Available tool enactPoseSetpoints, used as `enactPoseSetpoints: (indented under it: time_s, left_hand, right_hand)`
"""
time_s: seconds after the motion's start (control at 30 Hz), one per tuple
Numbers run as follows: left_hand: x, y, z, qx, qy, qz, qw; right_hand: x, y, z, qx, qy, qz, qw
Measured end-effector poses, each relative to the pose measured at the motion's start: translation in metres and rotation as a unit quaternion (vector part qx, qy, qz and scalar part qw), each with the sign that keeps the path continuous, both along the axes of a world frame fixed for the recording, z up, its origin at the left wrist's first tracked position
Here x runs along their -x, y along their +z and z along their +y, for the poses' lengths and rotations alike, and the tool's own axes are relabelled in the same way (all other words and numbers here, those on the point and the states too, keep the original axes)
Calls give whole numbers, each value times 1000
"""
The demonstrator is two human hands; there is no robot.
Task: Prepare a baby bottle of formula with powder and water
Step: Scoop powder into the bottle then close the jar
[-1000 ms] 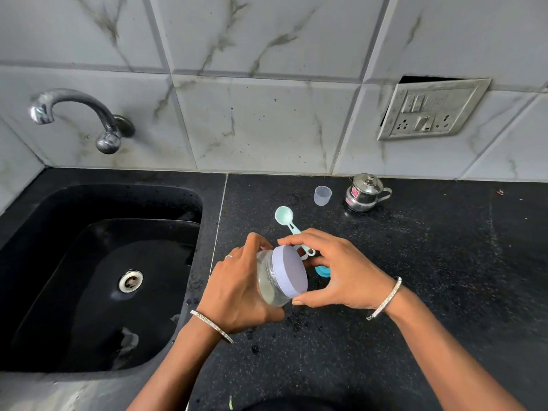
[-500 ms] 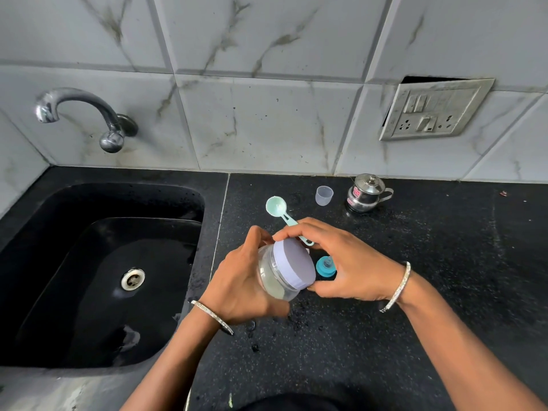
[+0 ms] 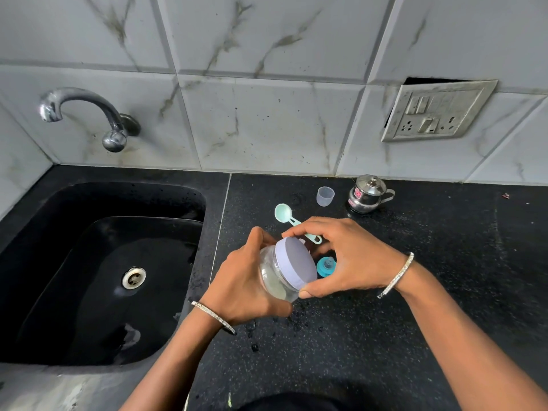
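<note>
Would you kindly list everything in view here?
jar: one, clear, held over the counter
lid: one, lilac, on the jar
scoop: one, mint, counter, behind the jar
cup: one, translucent, by the back wall
steel pot: one, silver, right of the cup
bottle top: one, teal, counter, right of the jar
sink: one, black, left
tap: one, chrome, wall above the sink
socket plate: one, grey, wall right
bangles: two, silver, one per wrist
left hand: grips the jar
right hand: grips the lid

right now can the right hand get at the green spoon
Probably not yet: the right hand grips the jar lid. The spoon lies just beyond it, nothing between.
</note>
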State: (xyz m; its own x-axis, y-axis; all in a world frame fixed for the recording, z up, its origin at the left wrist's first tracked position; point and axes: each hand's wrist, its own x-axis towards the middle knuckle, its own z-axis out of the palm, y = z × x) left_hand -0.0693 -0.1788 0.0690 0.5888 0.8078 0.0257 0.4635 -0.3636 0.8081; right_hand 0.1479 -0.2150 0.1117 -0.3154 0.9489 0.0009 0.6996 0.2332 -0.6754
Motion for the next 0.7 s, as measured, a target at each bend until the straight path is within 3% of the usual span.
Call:
enactPoseSetpoints:
  time_s: [0.17, 0.43, 0.7]
  left_hand:
    - [-2, 2, -2, -42, 3, 32, 999]
    - [-2, 2, 2, -7, 17, 9, 1000]
    - [-6, 1, 2, -17, 21, -3, 1000]
  right_hand:
    - [3, -5, 1, 10, -49, -14, 999]
    - [-7, 3, 1, -11, 22, 25, 999]
    - [-9, 3, 7, 1, 17, 24, 1000]
